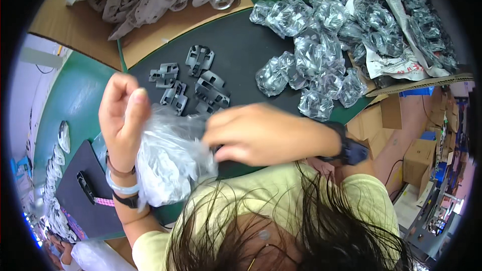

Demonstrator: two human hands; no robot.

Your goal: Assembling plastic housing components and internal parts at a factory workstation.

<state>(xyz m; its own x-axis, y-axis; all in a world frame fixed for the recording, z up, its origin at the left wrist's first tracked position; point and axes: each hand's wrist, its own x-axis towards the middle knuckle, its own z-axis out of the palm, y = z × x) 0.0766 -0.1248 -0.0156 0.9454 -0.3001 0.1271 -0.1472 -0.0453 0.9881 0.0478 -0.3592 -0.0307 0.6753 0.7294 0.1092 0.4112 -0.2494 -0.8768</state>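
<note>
Clear plastic bag (168, 163), crumpled, was held over the near table (75, 95) edge: left hand (122, 115) had its fingers closed on the upper part, right hand (263, 134) pinched the other side. Loose dark grey plastic clips (193, 84) lay on a black mat (241, 45) just beyond. Bagged clips (306, 60) were heaped farther right, against a cardboard box (416, 83). Person's own hair blocked the lower view.

Loose clips (193, 83) lie on the mat (246, 45), bagged clips (311, 45) to their right.
</note>
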